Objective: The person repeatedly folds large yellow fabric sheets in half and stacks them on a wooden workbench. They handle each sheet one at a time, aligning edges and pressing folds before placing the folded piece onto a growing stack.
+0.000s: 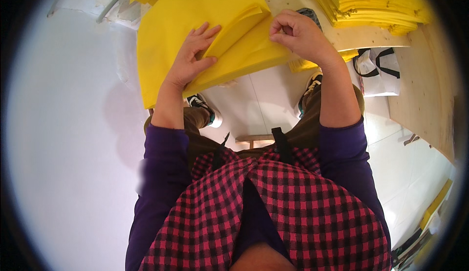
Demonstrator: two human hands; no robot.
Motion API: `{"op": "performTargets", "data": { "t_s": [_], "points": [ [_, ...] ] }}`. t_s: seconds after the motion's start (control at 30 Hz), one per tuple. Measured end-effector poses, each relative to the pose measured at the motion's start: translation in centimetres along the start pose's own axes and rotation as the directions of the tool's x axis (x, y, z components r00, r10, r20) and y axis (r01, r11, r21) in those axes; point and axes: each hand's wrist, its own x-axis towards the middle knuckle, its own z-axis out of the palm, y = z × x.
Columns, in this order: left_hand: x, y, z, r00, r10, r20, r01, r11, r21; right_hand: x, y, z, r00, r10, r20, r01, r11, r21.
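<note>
A stack of yellow cloth-like sheets (190, 7) lies in front of me, its near edge facing my knees. The top sheet has a raised fold (239, 26) running slantwise across its right part. My left hand (190, 56) rests on the yellow material left of this fold, fingers spread and thumb pointing right. At the right end of the fold is my right hand (300, 36), its fingers curled and thumb and forefinger brought together by the sheet's edge. Whatever sits between those fingertips, if anything, is too small to make out.
More folded yellow sheets (376, 7) are piled on a wooden table (391, 40) at the far right. A dark patterned object (310, 16) lies behind my right hand. Below the table stands a white bag (383, 78) with black handles. A white wall (68, 134) borders the left.
</note>
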Motion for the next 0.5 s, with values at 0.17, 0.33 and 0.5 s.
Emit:
{"op": "performTargets", "data": {
  "t_s": [0.17, 0.33, 0.5],
  "points": [
    [0.0, 0.0, -0.2, 0.999, -0.007, 0.036, 0.006, 1.0, 0.019, 0.6, 0.0, 0.7, 0.999, -0.008, -0.042, 0.011, 0.997, 0.08],
    [0.1, 0.1, -0.3, 0.998, -0.035, 0.056, 0.035, 0.999, 0.003, 0.8, 0.5, 1.2, 0.998, 0.062, 0.017, -0.064, 0.957, 0.281],
    [0.2, -0.4, 0.0, 1.0, -0.015, 0.01, 0.015, 0.999, -0.046, 1.2, 0.4, 1.7, 0.998, 0.03, -0.064, -0.009, 0.954, 0.3]
  ]
}}
